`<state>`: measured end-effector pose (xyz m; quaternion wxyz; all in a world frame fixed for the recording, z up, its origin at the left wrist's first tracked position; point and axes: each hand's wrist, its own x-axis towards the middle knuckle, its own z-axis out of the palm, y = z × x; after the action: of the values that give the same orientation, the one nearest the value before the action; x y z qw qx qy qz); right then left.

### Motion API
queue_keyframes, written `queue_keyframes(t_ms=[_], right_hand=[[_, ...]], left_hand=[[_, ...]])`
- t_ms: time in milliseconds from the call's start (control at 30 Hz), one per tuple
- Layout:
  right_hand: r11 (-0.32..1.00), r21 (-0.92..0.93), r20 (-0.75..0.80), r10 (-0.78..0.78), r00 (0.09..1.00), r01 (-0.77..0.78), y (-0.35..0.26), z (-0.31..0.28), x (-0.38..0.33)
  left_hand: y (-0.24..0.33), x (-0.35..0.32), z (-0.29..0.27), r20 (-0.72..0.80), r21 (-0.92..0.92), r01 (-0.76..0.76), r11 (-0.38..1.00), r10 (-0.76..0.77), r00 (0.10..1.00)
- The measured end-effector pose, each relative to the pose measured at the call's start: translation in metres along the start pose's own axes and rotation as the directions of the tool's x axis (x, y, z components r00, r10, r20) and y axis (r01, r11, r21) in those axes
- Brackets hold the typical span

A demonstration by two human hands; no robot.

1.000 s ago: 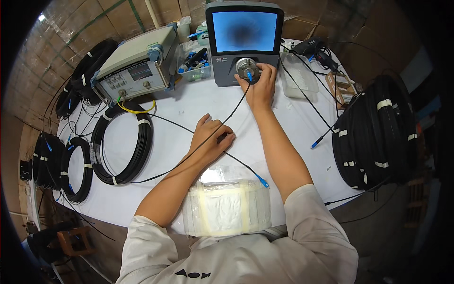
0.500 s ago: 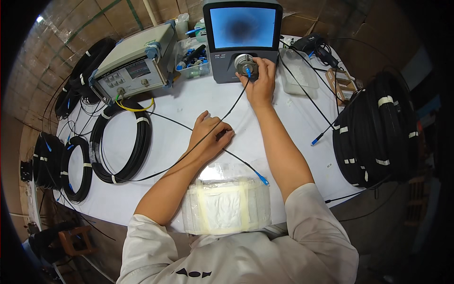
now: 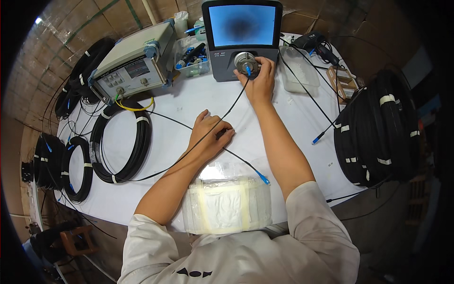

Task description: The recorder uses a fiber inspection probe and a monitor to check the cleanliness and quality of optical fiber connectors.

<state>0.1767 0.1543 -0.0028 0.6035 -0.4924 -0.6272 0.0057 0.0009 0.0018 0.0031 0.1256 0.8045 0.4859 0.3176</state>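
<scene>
My right hand [image 3: 259,81] reaches to the round metal port [image 3: 246,61] on the front of a grey inspection device with a lit blue screen [image 3: 241,24]. Its fingers pinch a blue cable connector [image 3: 248,70] at that port. A thin black cable [image 3: 208,133] runs from there back across the white table to my left hand [image 3: 210,135], which rests on the table with fingers curled over the cable. Another blue connector [image 3: 262,177] lies free near my right forearm.
A grey test instrument [image 3: 135,64] stands at the back left. Black cable coils lie at the left [image 3: 118,142], far left [image 3: 75,168] and right [image 3: 378,130]. A taped white pad [image 3: 227,206] sits at the near edge. A clear tray [image 3: 300,71] is at the back right.
My head has shifted slightly, so the device sits a little higher in view. Both hands stay where they were, right at the port and left on the cable.
</scene>
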Motion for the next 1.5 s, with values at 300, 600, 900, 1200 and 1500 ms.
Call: queue_keyframes(t_ms=[300, 600, 900, 1200, 1500], right_hand=[[0.997, 0.069, 0.024, 0.021, 0.999, -0.022, 0.003, 0.0, -0.001], [0.991, 0.129, 0.069, 0.037, 0.997, -0.045, 0.005, -0.002, -0.001], [0.975, 0.206, 0.113, 0.056, 0.992, -0.078, 0.005, -0.004, 0.001], [0.994, 0.063, 0.039, 0.082, 0.996, -0.084, 0.002, 0.001, -0.001], [0.988, 0.143, 0.051, 0.051, 0.997, -0.058, 0.008, 0.004, -0.002]], left_hand=[[0.0, 0.0, -0.001, 0.031, 0.014, 0.019, 1.0, -0.02, 0.999], [0.001, 0.0, -0.002, 0.045, 0.011, 0.032, 0.999, -0.033, 0.998], [0.002, 0.001, -0.002, 0.031, 0.0, 0.029, 1.0, -0.029, 0.999], [0.001, 0.0, 0.0, 0.007, -0.004, -0.002, 1.0, 0.002, 1.0], [0.001, 0.0, -0.001, 0.005, 0.011, 0.008, 1.0, -0.008, 1.0]])
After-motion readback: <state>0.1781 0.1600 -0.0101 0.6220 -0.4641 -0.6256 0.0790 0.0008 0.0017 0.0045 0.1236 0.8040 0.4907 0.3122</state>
